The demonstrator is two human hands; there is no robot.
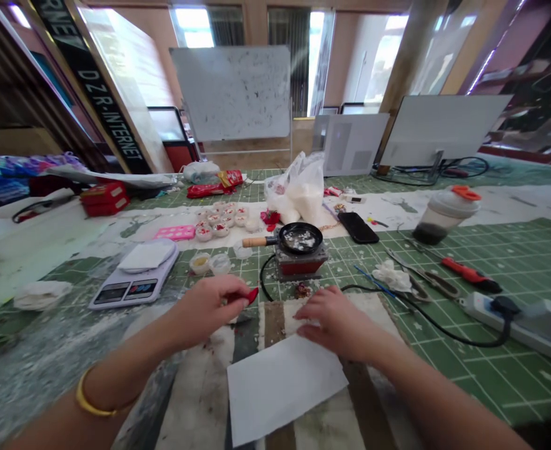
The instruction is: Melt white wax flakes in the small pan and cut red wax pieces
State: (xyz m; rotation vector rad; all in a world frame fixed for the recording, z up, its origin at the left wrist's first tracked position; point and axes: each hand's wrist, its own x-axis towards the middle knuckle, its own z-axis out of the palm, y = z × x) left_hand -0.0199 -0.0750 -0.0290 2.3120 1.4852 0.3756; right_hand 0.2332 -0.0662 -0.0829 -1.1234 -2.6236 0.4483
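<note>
My left hand [221, 307] pinches a small red petal [253, 295] between thumb and fingertips. Bent and a little apart, the fingers of my right hand [326, 319] hover over or touch the cloth at the far edge of a blank white sheet of paper [279, 394]; I see nothing held in them. The sheet lies askew on a striped cloth [371, 400]. Just beyond my right fingers is a small dark-reddish clump [302, 289]. A small black pan [301, 239] with white pieces in it rests on a little red hot plate [300, 267], its wooden handle pointing left.
Left of the pan are a kitchen scale [137, 275], a pink mould [176, 233] and several small filled cups [219, 220]. A plastic bag of white material [298, 190] stands behind. To the right lie a phone [358, 227], scissors [425, 275], a shaker bottle [444, 215] and a power strip [523, 325].
</note>
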